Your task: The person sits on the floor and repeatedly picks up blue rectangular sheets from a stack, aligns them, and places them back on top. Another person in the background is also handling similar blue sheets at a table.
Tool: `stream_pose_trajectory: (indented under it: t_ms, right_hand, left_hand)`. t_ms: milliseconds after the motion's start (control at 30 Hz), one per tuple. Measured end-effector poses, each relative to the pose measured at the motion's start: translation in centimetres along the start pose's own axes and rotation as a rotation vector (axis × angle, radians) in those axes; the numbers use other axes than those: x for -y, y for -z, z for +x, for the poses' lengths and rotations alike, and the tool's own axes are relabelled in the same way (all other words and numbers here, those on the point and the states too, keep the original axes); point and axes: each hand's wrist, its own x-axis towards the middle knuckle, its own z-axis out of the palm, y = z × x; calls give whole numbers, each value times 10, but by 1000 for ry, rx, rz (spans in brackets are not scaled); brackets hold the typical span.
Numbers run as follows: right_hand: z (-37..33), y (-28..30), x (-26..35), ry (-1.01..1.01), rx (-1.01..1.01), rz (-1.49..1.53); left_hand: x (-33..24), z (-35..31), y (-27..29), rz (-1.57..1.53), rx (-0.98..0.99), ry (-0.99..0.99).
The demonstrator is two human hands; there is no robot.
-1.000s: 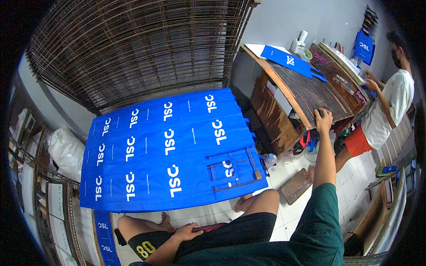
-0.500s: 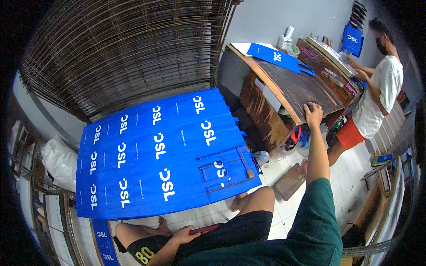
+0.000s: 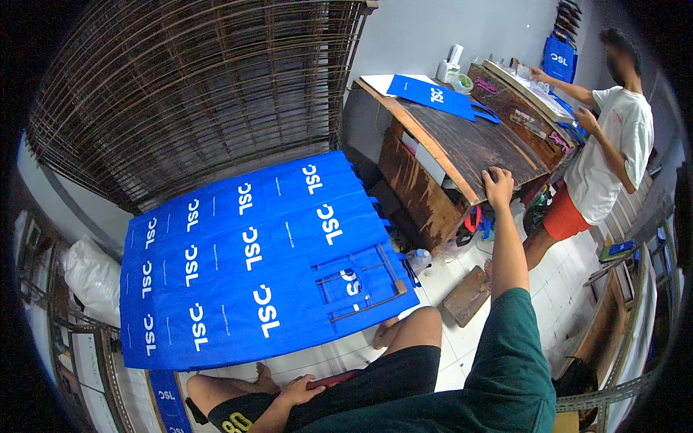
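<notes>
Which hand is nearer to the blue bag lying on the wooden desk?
Right: the right hand rests on the wooden desk, short of the blue bag; the left hand is farther off, at the lap, holding a dark red object.

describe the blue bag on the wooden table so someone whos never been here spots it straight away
Start with the dark wooden table whose near corner sits under the person's right hand. Toward its far-left end lies a blue bag with a white printed mark and a loop handle. Unlike the hanging blue bag beyond the table, it lies flat.
</notes>
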Motion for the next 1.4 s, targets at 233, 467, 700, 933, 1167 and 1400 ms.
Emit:
stream_pose_trajectory:
  t_ms: [233,467,700,933,1167,1400]
  right_hand:
    - [-2,3,4,-51,42,1]
    - [-1,1,4,-29,20,16]
    - [-1,4,5,-17,13,42]
    - [-1,5,4,-57,46,24]
    - [-1,5,6,-57,50,12]
    - [-1,5,6,-39,32,32]
  left_hand:
    - [-4,-5,3,0,-25,-29]
    - [8,6,-6,-14,-30,-51]
    - [10,8,-9,-10,-47,-51]
    - [9,6,-5,4,-49,-72]
    - [11,8,-7,-20,-40,-74]
    - [8,8,-5,-42,-22,-38]
